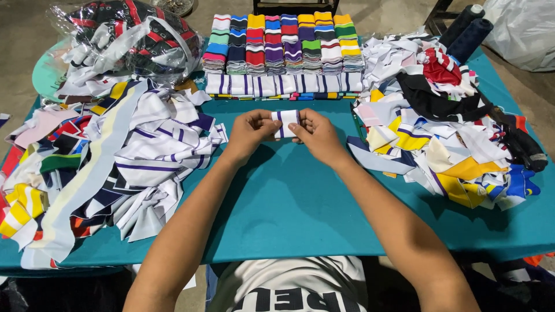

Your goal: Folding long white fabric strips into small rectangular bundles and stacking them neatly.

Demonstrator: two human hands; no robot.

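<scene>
Left hand (248,132) and right hand (315,134) both pinch a folded white, purple-striped cuff (285,122) above the teal bench (289,202), fingers curled closed, between scrap piles (139,150).

A teal worktop (289,202) carries loose heaps of striped rib-knit strips at its left (115,156) and right (445,133). Neat folded stacks of coloured strips (283,43) line the far edge, beside a clear plastic bag of fabric pieces (130,37). Two dark thread cones (468,29) lie at the far right corner.
</scene>
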